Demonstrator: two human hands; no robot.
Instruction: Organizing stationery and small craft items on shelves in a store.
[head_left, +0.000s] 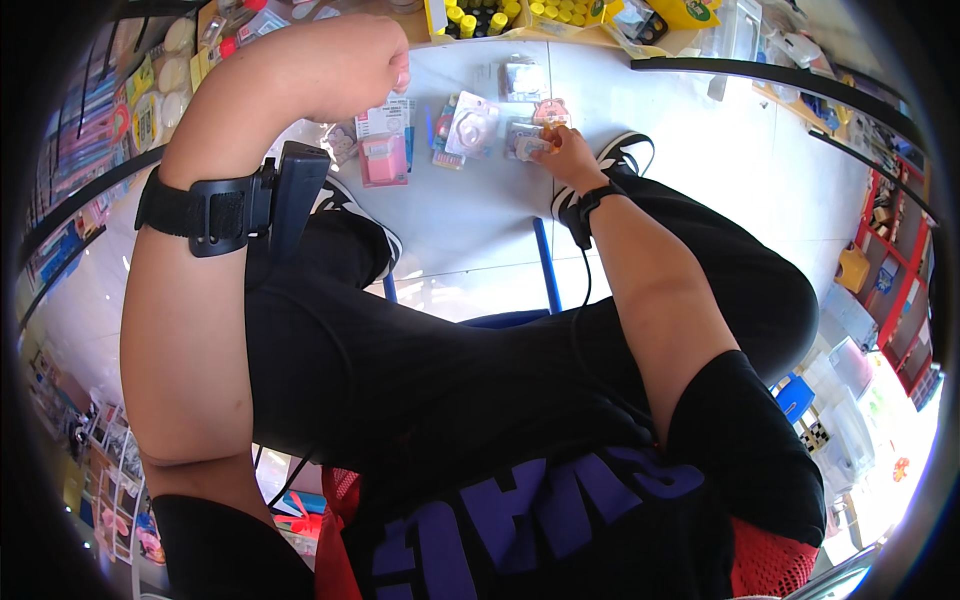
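My right hand reaches down to the tiled floor, its fingers on a small orange item beside a bear-shaped card and small packets with cartoon figures. My left hand hangs with curled fingers above a pink blister-packed item; whether it holds anything is hidden. Between the hands lie a clear blister pack with a round item, a small striped packet and a thin blue stick. Another clear packet lies farther off, beyond the bear-shaped card.
Boxes of yellow-capped tubes stand on a low shelf ahead. Stocked shelves curve along the left, and a red rack stands at right. My shoes flank the packets. A blue stool leg shows between my legs.
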